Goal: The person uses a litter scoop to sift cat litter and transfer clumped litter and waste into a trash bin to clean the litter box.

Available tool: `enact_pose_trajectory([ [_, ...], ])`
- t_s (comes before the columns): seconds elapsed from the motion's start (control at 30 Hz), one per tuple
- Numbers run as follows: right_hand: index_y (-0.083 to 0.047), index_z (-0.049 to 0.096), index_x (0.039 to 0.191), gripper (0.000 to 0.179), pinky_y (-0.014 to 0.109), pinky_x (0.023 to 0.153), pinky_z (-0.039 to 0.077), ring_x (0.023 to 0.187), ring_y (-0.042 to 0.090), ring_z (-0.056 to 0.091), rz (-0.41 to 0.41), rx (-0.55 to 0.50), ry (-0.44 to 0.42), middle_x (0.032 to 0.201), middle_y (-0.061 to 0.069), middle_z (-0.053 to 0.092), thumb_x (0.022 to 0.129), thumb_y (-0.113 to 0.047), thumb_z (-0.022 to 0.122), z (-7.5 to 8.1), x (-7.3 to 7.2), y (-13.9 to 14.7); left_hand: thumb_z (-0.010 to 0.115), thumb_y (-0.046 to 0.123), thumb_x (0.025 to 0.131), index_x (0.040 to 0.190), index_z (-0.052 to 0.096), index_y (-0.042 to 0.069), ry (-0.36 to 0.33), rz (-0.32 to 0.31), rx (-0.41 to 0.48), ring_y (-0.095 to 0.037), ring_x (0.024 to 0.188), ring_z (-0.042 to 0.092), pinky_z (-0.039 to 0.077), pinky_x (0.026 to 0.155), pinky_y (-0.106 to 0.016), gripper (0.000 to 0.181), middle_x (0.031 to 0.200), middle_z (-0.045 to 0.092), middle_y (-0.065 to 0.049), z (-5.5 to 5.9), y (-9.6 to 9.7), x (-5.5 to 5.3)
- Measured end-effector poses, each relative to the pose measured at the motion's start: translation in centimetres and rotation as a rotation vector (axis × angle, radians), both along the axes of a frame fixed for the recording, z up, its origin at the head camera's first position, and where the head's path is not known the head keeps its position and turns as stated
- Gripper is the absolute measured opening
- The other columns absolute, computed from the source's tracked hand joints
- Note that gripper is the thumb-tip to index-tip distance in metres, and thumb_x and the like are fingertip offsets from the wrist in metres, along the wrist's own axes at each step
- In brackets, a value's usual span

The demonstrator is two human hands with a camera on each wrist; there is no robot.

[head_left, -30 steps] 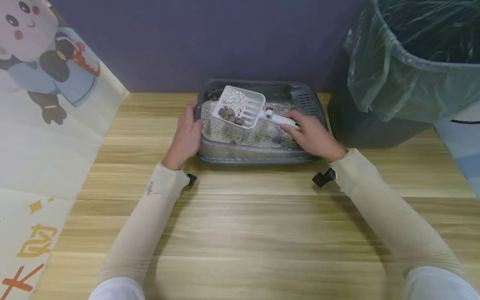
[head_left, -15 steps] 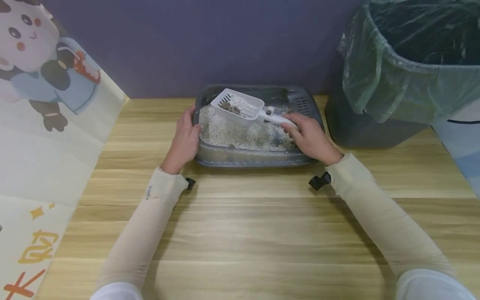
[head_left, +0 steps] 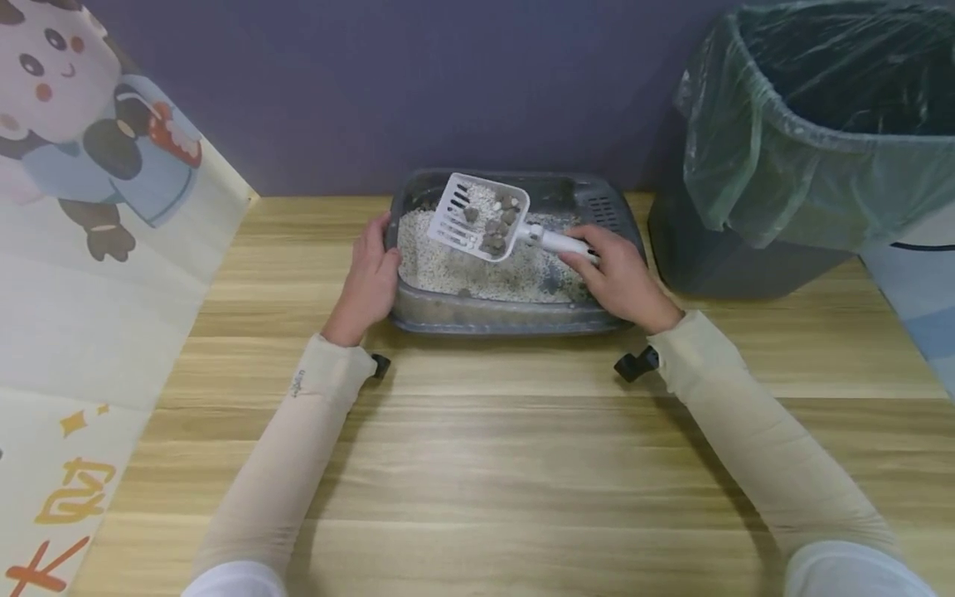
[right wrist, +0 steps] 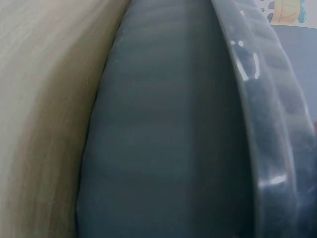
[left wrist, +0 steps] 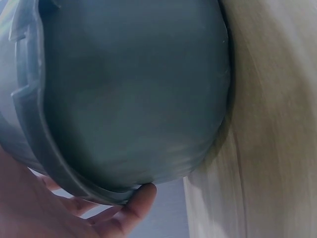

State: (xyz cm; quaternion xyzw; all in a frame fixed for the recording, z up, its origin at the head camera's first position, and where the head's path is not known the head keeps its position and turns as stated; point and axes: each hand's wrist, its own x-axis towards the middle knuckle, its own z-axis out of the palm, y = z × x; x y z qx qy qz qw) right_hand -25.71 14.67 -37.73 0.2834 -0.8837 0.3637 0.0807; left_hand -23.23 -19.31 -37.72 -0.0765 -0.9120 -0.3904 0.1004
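In the head view my right hand (head_left: 622,274) grips the handle of a white slotted litter scoop (head_left: 455,232). The scoop is held over a grey litter box (head_left: 515,319), carrying brown clumps (head_left: 496,232) and some pale loose litter. The clumps lie mostly on the handle side of its pan. At the box's left end, my left hand (head_left: 366,278) holds the rim; the left wrist view shows fingertips (left wrist: 143,196) curled at the rim (left wrist: 44,134). Pale litter (head_left: 418,257) covers much of the box floor. Only the box's outer wall (right wrist: 158,139) and rim fill the right wrist view, without the hand.
A dark bin (head_left: 739,257) with a translucent green liner (head_left: 813,191) stands just right of the box. Behind both rises a purple-grey wall (head_left: 448,83). The box sits on a wood-grain surface (head_left: 507,448); a cartoon-printed panel (head_left: 112,307) borders it on the left.
The scoop tipped and levelled again, with its clumps shifting from the near left toward the handle side. Slots at its far left now show bare. My left hand stays on the rim.
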Motion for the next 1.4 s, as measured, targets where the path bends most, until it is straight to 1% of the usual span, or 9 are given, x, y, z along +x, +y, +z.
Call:
enact_pose_trajectory([
  [0.13,0.000,0.053,0.124,0.035,0.038,0.065,0.043,0.078,0.021,0.053,-0.015,-0.034,0.041,0.105,0.014,0.058,0.095,-0.019,0.054,0.1,0.2,0.0,0.031,0.016,0.096,0.146,0.022,0.001,-0.002,-0.001,0.007,-0.034,0.132,0.025,0.021,0.109,-0.046,0.054,0.146,0.028,-0.022,0.1,0.1,-0.1],
  [0.37,-0.002,0.054,0.126,0.036,0.035,0.062,0.042,0.074,0.018,0.051,-0.038,-0.029,0.038,0.106,0.012,0.058,0.095,-0.021,0.055,0.3,0.7,0.3,0.032,0.016,0.095,0.147,0.022,0.002,-0.006,-0.009,0.016,-0.032,0.132,0.025,0.021,0.109,-0.046,0.054,0.146,0.028,-0.021,0.3,0.4,-0.2],
  [0.63,-0.003,0.059,0.122,0.040,0.038,0.060,0.039,0.052,0.019,0.044,-0.039,-0.007,0.008,0.073,0.011,0.059,0.100,-0.032,0.044,0.6,0.9,0.7,0.032,0.016,0.095,0.147,0.022,0.001,-0.005,-0.015,0.035,-0.033,0.133,0.024,0.021,0.109,-0.047,0.054,0.146,0.027,-0.022,0.6,0.6,0.0],
  [0.7,-0.003,0.061,0.120,0.039,0.038,0.064,0.041,0.053,0.018,0.047,-0.042,-0.010,0.016,0.072,0.009,0.060,0.100,-0.031,0.044,0.7,0.9,0.8,0.032,0.016,0.095,0.147,0.022,0.001,0.000,-0.019,0.041,-0.033,0.133,0.023,0.020,0.109,-0.047,0.054,0.146,0.027,-0.023,0.6,0.6,0.0],
  [0.87,-0.004,0.061,0.122,0.041,0.036,0.053,0.038,0.047,0.018,0.043,-0.071,0.022,0.034,0.070,0.005,0.057,0.099,-0.034,0.046,0.9,1.1,1.0,0.032,0.016,0.095,0.147,0.022,0.002,0.008,-0.026,0.042,-0.032,0.134,0.022,0.020,0.109,-0.046,0.055,0.147,0.026,-0.021,0.7,0.8,-0.2],
  [0.93,-0.004,0.059,0.125,0.042,0.036,0.050,0.035,0.047,0.019,0.040,-0.092,0.028,0.038,0.073,0.005,0.056,0.098,-0.035,0.048,1.0,1.2,1.1,0.032,0.016,0.095,0.147,0.022,0.002,0.010,-0.031,0.040,-0.031,0.133,0.023,0.020,0.109,-0.046,0.054,0.147,0.027,-0.021,0.7,1.0,-0.3],
  [1.17,-0.004,0.057,0.128,0.039,0.035,0.056,0.037,0.061,0.019,0.046,-0.139,-0.043,0.085,0.109,0.014,0.061,0.095,-0.026,0.056,1.3,1.8,1.3,0.031,0.017,0.095,0.148,0.021,0.003,-0.002,-0.037,0.051,-0.031,0.134,0.022,0.019,0.109,-0.046,0.055,0.148,0.025,-0.021,0.8,1.2,-0.5],
  [1.3,-0.007,0.060,0.126,0.036,0.032,0.056,0.033,0.059,0.019,0.043,-0.176,-0.101,0.146,0.096,0.011,0.061,0.093,-0.022,0.060,2.2,2.9,1.7,0.032,0.016,0.095,0.148,0.021,0.004,-0.008,-0.029,0.053,-0.031,0.135,0.021,0.019,0.110,-0.047,0.055,0.148,0.025,-0.020,1.0,1.2,-0.5],
  [1.4,-0.008,0.061,0.125,0.035,0.029,0.053,0.031,0.056,0.017,0.041,-0.207,-0.108,0.175,0.086,0.009,0.058,0.093,-0.023,0.060,3.9,3.9,2.2,0.032,0.016,0.095,0.147,0.022,0.004,-0.006,-0.022,0.052,-0.031,0.135,0.021,0.018,0.110,-0.047,0.055,0.148,0.026,-0.020,1.2,1.0,-0.2],
])
